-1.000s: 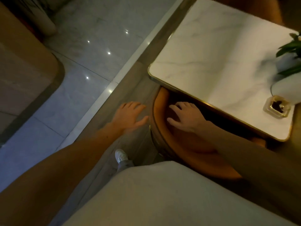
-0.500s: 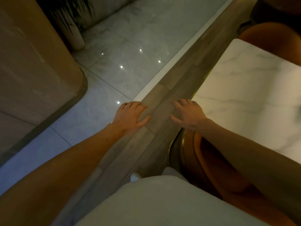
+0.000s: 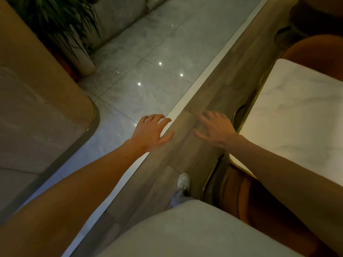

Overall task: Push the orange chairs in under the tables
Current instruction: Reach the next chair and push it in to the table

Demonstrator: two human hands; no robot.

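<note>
An orange chair (image 3: 246, 197) with a gold rim sits at the lower right, partly tucked under the white marble table (image 3: 297, 117) with a gold edge. A second orange chair (image 3: 319, 51) shows beyond the table's far side at the upper right. My left hand (image 3: 150, 134) hovers over the floor with relaxed fingers, holding nothing. My right hand (image 3: 215, 128) hangs in the air just left of the table's edge, fingers spread and empty, apart from the near chair. My right forearm crosses over the table corner and hides part of the chair.
A wood-look floor strip (image 3: 194, 145) runs diagonally between the table and a glossy marble floor (image 3: 144, 75). A tall beige curved wall or counter (image 3: 37, 108) stands at the left. A potted plant (image 3: 61, 25) is at the upper left. My white shoe (image 3: 183, 181) is on the strip.
My right hand has come off the near orange chair's back and now hangs free. The view has swung left and forward, so table and chair slid to the right edge.
</note>
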